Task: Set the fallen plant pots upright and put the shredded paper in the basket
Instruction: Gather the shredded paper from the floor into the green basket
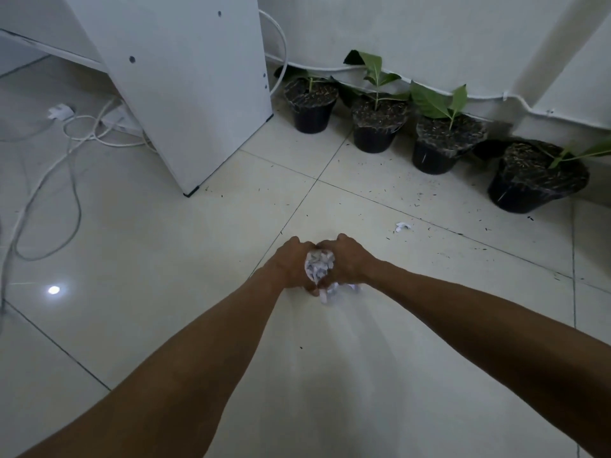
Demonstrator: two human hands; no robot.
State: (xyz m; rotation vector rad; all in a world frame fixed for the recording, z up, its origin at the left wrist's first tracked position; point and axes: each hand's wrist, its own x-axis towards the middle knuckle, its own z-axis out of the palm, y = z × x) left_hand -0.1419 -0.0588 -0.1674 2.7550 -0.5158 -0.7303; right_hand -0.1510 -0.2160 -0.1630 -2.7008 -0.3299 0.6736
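A clump of white shredded paper (318, 266) is pressed between my left hand (288, 264) and my right hand (349, 262), low over the tiled floor. A few shreds (330, 295) hang or lie just below the hands. One small loose scrap (402, 227) lies on the floor to the upper right. Several black plant pots stand upright in a row along the wall, from the leftmost pot (311, 105) to the rightmost pot (535, 178), each with a small green plant. No basket is in view.
A white cabinet panel (185, 94) stands at the upper left, with white cables (76, 133) and a plug looped on the floor beside it. Dark soil specks (420, 196) are scattered on the tiles in front of the pots. A white cable runs along the wall base.
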